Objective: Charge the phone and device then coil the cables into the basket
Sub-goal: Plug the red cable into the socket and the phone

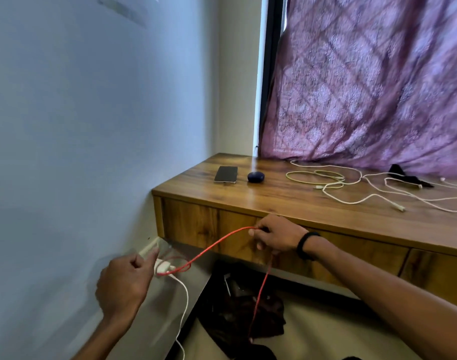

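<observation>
We could not make out the blurred socket behind the left hand (123, 281). The red cable (222, 241) vanished inside the right hand (276, 236); white cables (430, 201) ran off frame.

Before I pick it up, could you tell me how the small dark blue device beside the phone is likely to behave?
The dark blue device looks rounded and pebble-like, so a push would probably slide or rock it on the glossy wooden desk. It is smaller than the phone, so it is likely light. Its smooth shell may be slippery.
</observation>
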`<state>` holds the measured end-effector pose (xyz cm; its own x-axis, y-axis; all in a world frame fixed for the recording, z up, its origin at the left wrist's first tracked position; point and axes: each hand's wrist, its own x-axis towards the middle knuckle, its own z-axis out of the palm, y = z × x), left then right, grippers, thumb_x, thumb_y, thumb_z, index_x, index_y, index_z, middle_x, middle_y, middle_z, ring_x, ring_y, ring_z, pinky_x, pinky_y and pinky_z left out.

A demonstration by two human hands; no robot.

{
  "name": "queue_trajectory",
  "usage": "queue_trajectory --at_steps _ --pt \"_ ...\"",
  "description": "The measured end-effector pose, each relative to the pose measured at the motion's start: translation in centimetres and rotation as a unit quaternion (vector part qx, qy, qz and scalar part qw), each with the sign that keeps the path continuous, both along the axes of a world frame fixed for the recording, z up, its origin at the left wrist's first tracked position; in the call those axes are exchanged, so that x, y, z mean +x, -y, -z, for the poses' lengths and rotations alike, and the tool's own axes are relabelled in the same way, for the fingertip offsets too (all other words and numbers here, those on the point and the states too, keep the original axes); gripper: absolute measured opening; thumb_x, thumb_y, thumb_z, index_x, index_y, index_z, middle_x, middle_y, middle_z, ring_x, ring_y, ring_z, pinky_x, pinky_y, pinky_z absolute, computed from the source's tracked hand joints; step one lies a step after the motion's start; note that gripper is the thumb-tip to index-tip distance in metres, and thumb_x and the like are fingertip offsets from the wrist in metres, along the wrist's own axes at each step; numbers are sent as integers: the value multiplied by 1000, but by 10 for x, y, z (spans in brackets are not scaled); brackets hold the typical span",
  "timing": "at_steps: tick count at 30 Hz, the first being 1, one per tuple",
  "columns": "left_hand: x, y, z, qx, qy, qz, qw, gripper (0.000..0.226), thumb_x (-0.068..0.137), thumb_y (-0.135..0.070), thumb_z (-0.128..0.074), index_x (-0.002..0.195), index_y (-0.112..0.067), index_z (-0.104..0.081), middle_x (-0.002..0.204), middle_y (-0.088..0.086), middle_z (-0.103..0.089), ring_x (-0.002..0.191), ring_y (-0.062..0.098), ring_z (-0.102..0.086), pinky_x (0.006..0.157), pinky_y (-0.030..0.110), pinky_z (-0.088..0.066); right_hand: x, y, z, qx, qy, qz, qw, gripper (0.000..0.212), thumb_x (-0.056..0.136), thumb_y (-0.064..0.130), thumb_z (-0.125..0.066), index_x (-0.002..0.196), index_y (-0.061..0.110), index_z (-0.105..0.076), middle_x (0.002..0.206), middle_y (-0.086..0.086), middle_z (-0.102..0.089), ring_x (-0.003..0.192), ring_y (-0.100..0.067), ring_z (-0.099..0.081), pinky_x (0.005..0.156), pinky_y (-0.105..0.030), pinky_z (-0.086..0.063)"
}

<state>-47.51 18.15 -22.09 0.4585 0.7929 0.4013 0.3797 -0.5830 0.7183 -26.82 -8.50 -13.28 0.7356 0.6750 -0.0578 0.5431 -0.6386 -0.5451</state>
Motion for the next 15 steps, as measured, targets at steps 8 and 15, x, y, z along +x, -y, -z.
queue_trajectory --at_steps 8,15 --pt "62 62 -80 -453 -68 370 808 80 103 -63 -33 87 1 -79 66 9 -67 55 16 -56 54 26 -45 -62 -14 -48 72 167 -102 978 22 101 37 -64 101 19 -76 94 5 -72 82 -10 -62 69 -22 -46" --pt "85 99 -77 -666 49 353 656 47 104 -15 -34 65 1 -54 48 9 -54 38 17 -56 37 23 -49 -117 -15 -53 75 181 -216 957 19 92 24 -77 107 13 -77 99 1 -76 87 -8 -69 79 -29 -59"
